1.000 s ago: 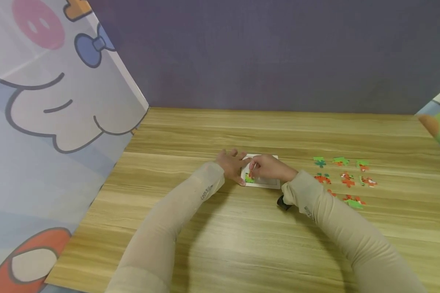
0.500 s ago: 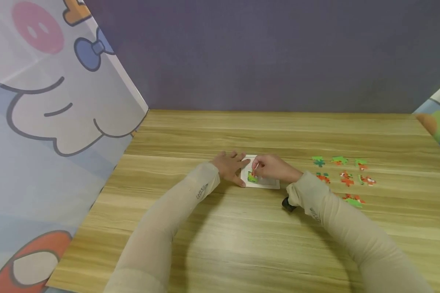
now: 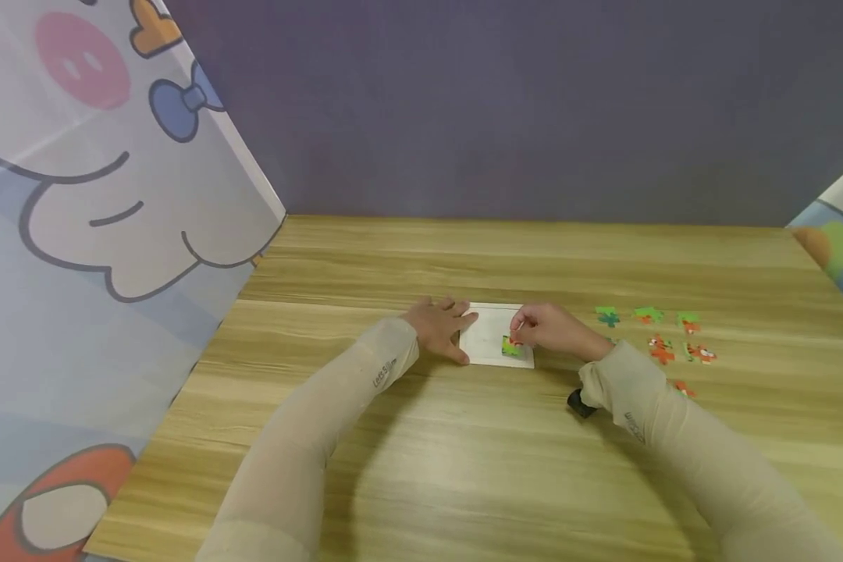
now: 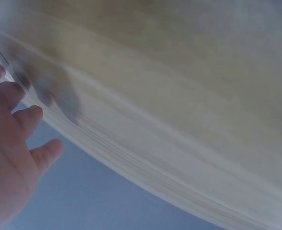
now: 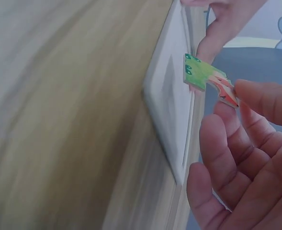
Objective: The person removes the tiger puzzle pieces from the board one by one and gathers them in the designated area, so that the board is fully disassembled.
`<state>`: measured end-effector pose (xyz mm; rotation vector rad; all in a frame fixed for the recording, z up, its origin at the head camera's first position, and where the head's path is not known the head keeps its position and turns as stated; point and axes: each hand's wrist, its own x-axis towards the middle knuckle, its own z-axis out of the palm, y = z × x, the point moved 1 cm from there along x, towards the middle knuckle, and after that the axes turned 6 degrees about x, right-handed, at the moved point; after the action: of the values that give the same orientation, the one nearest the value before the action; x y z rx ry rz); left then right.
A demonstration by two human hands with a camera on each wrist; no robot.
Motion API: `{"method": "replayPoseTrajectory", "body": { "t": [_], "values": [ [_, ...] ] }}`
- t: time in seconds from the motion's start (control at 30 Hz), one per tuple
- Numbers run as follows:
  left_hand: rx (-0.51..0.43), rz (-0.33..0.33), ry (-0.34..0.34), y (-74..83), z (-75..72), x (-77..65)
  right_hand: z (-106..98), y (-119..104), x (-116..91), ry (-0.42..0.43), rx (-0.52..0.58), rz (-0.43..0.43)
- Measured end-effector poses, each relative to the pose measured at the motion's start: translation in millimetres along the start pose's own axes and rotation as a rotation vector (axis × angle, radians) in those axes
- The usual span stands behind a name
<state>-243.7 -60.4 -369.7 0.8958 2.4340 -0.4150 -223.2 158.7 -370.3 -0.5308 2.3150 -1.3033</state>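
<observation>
A white puzzle tray (image 3: pixel 487 332) lies flat on the wooden table. My left hand (image 3: pixel 435 329) has its fingers spread at the tray's left edge, thumb by the lower left corner; in the left wrist view this hand (image 4: pixel 11 148) is only partly in frame. Over the tray's lower right part, my right hand (image 3: pixel 556 331) pinches a puzzle piece (image 3: pixel 510 348) between thumb and fingertips. Seen from the right wrist, the piece (image 5: pixel 196 74) is green with dark green marks and an orange-red part, and is tilted above the tray (image 5: pixel 164 105).
To the right, loose puzzle pieces (image 3: pixel 661 351) in orange and green lie in rough rows, some hidden behind the right forearm. A dark grey panel (image 3: pixel 506 109) stands along the table's back edge. A cartoon-printed wall (image 3: pixel 147 234) borders the left side.
My right hand has carried the puzzle piece rightward, from the tray's left part to its lower right. The left hand stays at the left edge.
</observation>
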Motion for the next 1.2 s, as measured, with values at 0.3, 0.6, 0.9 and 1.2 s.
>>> {"method": "replayPoseTrajectory", "body": {
  "t": [0.3,0.6,0.9,1.2],
  "values": [
    [0.146,0.02,0.029,7.5,4.6,-3.5,-13.6,14.0,-21.2,0.022,0.03,0.031],
    [0.129,0.125,0.107,8.0,11.5,-8.1,-32.1,24.1,-51.0,0.066,0.01,0.117],
    [0.083,0.183,0.117,7.2,14.8,-10.1,-51.3,43.2,-77.7,0.131,-0.043,0.155],
    [0.093,0.183,0.117,5.8,13.5,-11.2,-77.3,67.3,-108.5,0.195,-0.062,0.223]
  ]
}}
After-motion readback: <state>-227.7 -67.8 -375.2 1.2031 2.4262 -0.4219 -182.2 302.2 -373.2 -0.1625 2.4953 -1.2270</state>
